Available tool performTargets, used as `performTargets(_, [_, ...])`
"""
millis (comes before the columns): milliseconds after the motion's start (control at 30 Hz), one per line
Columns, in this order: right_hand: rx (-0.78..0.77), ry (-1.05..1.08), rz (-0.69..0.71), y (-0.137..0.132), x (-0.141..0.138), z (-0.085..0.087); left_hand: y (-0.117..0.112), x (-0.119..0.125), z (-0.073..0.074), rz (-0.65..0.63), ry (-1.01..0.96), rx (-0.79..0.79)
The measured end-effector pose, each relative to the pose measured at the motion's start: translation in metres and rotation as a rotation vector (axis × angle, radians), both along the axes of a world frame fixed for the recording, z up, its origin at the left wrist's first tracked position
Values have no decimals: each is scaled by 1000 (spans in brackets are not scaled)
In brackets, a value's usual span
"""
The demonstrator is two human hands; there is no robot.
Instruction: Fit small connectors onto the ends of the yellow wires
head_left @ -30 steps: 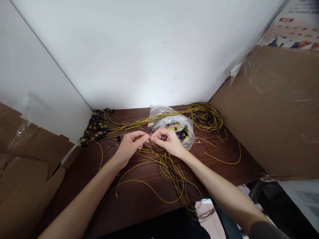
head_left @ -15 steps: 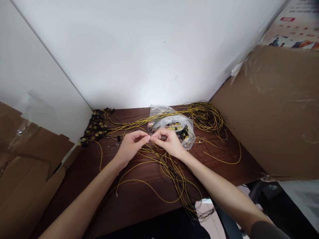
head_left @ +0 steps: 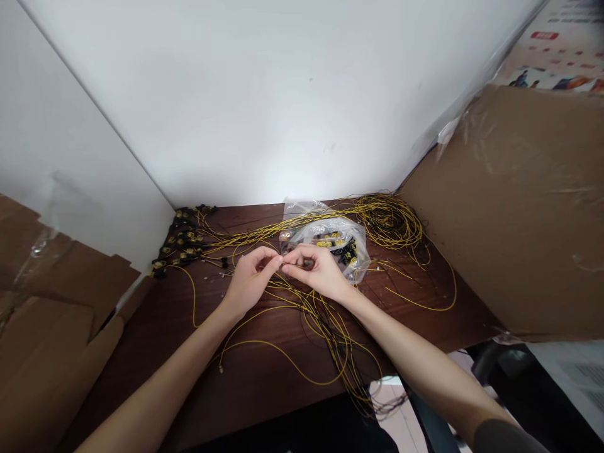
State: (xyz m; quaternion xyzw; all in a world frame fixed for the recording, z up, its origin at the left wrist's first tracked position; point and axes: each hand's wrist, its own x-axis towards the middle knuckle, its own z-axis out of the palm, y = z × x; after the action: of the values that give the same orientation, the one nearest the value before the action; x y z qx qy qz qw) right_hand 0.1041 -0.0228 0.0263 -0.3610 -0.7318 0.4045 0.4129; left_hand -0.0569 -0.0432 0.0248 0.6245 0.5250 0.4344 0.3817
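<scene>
Far right of both hands (head_left: 253, 277), an illegible red label (head_left: 544, 36).

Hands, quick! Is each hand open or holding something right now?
Left hand: closed, pinching; anything held is too small to tell.
Right hand: closed, pinching beside the left's fingertips; what it holds can't be told.

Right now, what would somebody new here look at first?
Probably the left hand and right hand, meeting mid-picture. Then the yellow wire coil, back right on the table, and the wire bundle drooping off its near edge. A clear plastic bag sits beyond the right hand.
</scene>
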Motion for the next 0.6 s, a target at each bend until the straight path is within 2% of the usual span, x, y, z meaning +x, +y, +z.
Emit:
performTargets(200, [12, -2, -25, 0, 0, 0, -1, 0, -3, 0, 41, 41])
performTargets(333, [-84, 52, -16, 1, -1, -2, -2, 0, -2, -15, 23, 58])
performTargets(500, [-323, 272, 80, 2, -1, -1, -5, 3, 2, -2, -88, 90])
performTargets(600, [-383, 486, 131, 2, -1, 4, -6, 7, 3, -47, -180, 52])
